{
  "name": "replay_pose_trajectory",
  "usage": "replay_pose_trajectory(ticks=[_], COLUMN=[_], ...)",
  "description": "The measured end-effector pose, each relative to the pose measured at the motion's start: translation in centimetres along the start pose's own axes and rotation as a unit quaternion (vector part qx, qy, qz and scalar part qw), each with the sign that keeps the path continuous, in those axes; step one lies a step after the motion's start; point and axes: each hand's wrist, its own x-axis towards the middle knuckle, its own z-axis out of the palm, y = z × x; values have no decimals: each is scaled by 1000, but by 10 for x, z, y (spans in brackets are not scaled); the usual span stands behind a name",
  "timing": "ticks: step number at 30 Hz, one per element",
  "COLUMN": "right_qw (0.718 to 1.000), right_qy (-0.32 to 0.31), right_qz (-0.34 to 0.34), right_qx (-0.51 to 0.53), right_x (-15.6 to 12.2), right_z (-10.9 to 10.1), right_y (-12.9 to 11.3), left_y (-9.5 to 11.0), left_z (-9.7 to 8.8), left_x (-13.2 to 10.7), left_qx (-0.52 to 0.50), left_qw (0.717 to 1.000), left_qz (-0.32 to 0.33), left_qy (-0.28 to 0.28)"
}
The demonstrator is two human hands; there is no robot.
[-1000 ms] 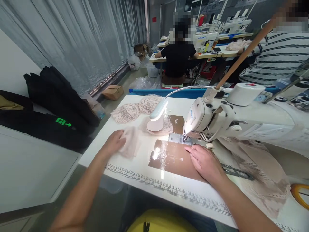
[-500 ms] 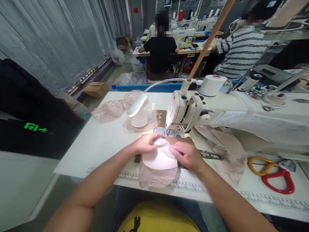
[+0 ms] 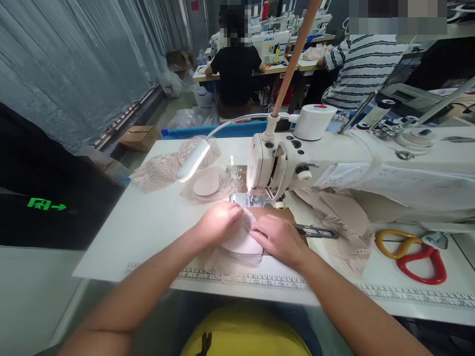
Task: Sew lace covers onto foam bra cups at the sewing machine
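Observation:
A pale padded bra cup (image 3: 243,244) with beige lace over it lies in front of the sewing machine's needle area (image 3: 252,200). My left hand (image 3: 220,222) is closed on the cup's upper left edge, fingertips bent down and partly hidden. On the right side, my right hand (image 3: 276,236) grips the lace edge with its fingers together. Loose lace hangs from the cup's near side toward the ruler strip (image 3: 260,282). Just right of my right hand lie black thread snips (image 3: 317,231).
Another cup piece (image 3: 207,185) and lace pieces (image 3: 159,170) lie at the left back, under a lamp (image 3: 193,160). Beige lace fabric (image 3: 347,232) and red-and-yellow-handled scissors (image 3: 423,264) lie at the right. Two people work at machines beyond.
My left hand has turned over the cup, covering more of its left side. My right hand's fingers now lie flatter along the lace edge. The view has shifted slightly.

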Motion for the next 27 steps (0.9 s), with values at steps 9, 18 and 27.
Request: replay_pose_trajectory(ticks=[9, 18, 27], right_qw=[995, 992, 991], right_qy=[-9, -12, 4], right_qz=[82, 87, 98], right_qx=[-49, -90, -88], right_x=[3, 9, 15], right_z=[4, 6, 5], right_y=[5, 6, 4], left_y=[5, -15, -33], left_z=[16, 15, 8], left_x=[7, 14, 25], left_qx=[24, 48, 46], left_qw=[998, 994, 986], left_qz=[26, 57, 104], left_qy=[-51, -74, -123])
